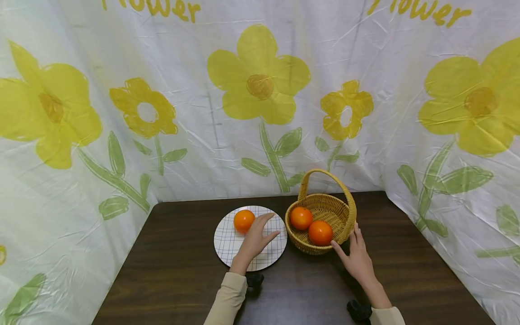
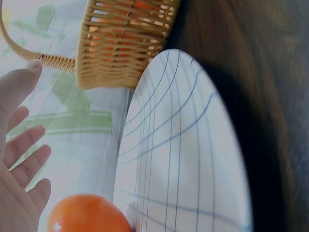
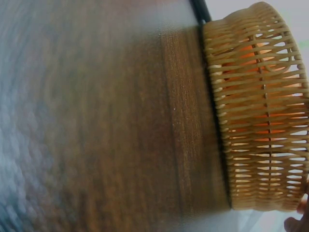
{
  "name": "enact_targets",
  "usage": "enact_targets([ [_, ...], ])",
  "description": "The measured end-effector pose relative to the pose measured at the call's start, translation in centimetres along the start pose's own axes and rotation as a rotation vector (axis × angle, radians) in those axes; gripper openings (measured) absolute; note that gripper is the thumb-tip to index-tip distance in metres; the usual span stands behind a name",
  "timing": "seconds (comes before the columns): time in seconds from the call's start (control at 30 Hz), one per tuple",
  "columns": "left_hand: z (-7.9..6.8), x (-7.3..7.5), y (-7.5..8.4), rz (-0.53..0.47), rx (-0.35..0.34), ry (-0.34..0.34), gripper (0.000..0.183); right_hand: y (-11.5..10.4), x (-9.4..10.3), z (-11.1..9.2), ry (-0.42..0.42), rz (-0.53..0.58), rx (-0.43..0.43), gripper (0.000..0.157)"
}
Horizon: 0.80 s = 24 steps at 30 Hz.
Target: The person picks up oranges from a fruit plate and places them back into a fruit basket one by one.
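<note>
My left hand (image 1: 254, 238) hovers over a round white plate (image 1: 225, 246) with a blue grid pattern, its fingers and thumb spread apart with nothing between them. One smooth orange (image 1: 243, 221) sits toward the back of the plate, just beside that hand; the left wrist view shows it below the fingers. To the right stands a wicker basket (image 1: 301, 244) with an arched handle (image 1: 325, 172). Inside it lie two more oranges, a left one (image 1: 301, 218) and a front one (image 1: 321, 233). My right hand (image 1: 359, 261) rests on the basket's right side with extended fingers, thumb at the front rim.
Dark wooden tabletop (image 1: 174, 262) lies under everything. Behind and beside it hangs a white cloth (image 1: 195, 149) printed with yellow flowers. Basket and plate stand close together near the table's back edge.
</note>
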<state>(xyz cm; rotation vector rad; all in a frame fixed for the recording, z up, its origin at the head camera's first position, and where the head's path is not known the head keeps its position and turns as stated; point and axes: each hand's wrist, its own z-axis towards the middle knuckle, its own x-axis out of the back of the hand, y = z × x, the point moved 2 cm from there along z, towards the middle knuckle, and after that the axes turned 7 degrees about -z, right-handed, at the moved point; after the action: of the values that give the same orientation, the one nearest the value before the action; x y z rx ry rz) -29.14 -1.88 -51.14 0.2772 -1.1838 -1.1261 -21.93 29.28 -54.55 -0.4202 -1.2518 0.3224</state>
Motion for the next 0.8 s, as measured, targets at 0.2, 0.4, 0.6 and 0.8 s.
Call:
enact_targets([
  [0.2, 0.0, 0.9, -0.5, -0.002, -0.009, 0.016, 0.056, 0.0, 0.0, 0.1, 0.004, -0.002, 0.002, 0.084],
  [0.4, -0.1, 1.4, -1.0, 0.006, 0.01, 0.038, 0.058, 0.0, -0.1, 0.0, 0.017, -0.008, 0.009, 0.084],
  [0.6, -0.2, 2.0, -1.3, 0.01, 0.011, 0.06, 0.057, 0.0, -0.2, 0.0, 0.018, -0.007, 0.01, 0.084],
  [0.8, -0.2, 2.6, -1.8, -0.01, 0.033, 0.081, 0.057, 0.1, -0.1, 0.1, 0.0, -0.006, 0.0, 0.085],
])
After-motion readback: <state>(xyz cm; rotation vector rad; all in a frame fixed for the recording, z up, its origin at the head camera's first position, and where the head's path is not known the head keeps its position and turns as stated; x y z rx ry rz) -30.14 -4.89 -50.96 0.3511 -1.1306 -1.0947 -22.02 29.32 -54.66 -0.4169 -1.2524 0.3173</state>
